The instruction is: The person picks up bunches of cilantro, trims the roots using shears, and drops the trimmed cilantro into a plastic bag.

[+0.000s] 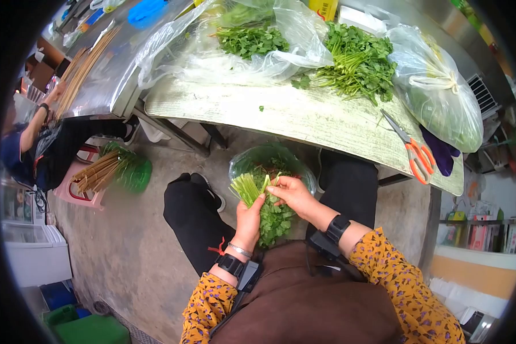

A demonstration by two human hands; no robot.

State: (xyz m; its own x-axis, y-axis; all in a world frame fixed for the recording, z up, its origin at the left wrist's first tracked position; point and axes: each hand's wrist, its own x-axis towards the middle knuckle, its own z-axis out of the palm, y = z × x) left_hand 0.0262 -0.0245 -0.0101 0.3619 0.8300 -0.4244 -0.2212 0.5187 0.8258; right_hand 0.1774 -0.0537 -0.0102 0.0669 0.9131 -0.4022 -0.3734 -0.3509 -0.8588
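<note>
My left hand (249,221) is closed round a bunch of cilantro (276,221). Its pale cut stems point up and away from me, and the leaves hang down toward my lap. With thumb and fingers pinched, my right hand (292,196) grips a stem at the upper right of the bunch. Beneath both hands, between my knees, is a bag-lined container (241,160) with green leaves and some reddish bits inside. My hands partly cover it.
On the pale tabletop (212,102) lie a cilantro pile (358,63), orange-handled scissors (410,146), a tied plastic bag (441,86) and an open bag (235,69) of greens. A person (34,137) sits left, by long sticks (89,66) and a pink stool (77,186).
</note>
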